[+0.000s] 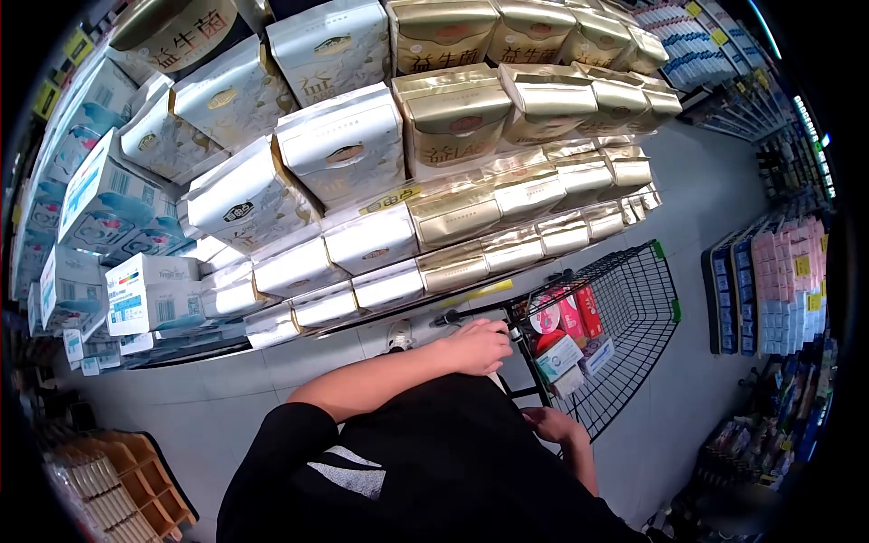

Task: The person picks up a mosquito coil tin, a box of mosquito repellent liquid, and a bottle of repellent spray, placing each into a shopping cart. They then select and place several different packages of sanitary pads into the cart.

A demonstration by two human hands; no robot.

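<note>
My left hand (480, 347) is closed at the near left end of the handle of a black wire shopping cart (634, 317) with green corner pieces. Lower down, my right hand (552, 423) has its fingers curled around the cart's near right side by the handle; part of the grip is hidden. Inside the cart, at the end close to me, lie a red box (587, 310), pink-and-red packages (568, 319) and a white-and-teal packet (559, 358). A smaller white packet (598, 357) rests beside them.
Shelves of white packages (339, 145) and gold packages (453, 118) run along my left, with blue-white packs (154, 294) behind. A pink-and-blue display (769, 290) stands to the right of the cart. A wooden rack (136, 480) is at lower left. Grey tiled floor (711, 190) extends ahead.
</note>
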